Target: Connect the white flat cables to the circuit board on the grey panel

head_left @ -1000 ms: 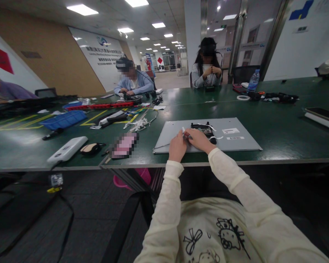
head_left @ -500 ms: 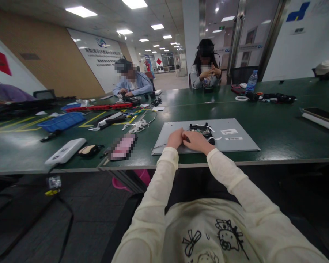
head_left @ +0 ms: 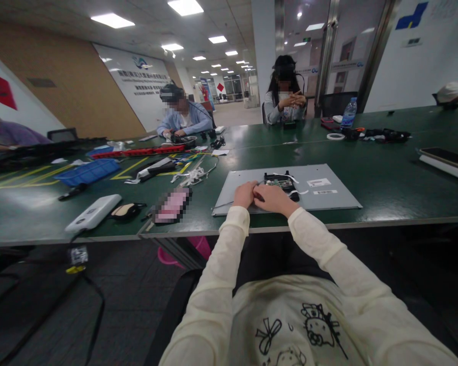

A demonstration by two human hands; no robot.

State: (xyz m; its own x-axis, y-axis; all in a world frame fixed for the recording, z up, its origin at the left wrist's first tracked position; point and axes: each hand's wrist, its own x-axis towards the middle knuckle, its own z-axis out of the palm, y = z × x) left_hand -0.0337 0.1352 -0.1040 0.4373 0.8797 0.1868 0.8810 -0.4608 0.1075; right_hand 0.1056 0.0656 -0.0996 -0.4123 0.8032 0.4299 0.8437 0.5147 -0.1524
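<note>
A grey metal panel (head_left: 339,195) with white labels lies flat on the green table. Mounted near its middle is a black frame holding a circuit board (head_left: 280,181), with white ribbon cables on its right. My left hand (head_left: 245,194) is closed over the panel's left part, beside the board; a thin dark cable shows by its fingers. My right hand (head_left: 272,197) bends in front of the board, its fingertips meeting the left hand. What the fingers pinch is hidden between the two hands.
Left of the panel lie a pink phone (head_left: 171,205), a white power bank (head_left: 94,212) and a blue tray (head_left: 87,173). Tangled white cable (head_left: 194,176) sits behind the phone. A water bottle (head_left: 349,113) stands far right. Other people sit around the table.
My right hand has shifted slightly, and more of the circuit board shows above it. The hands stay together at the same spot. Across the table, a person's hands have moved a little.
</note>
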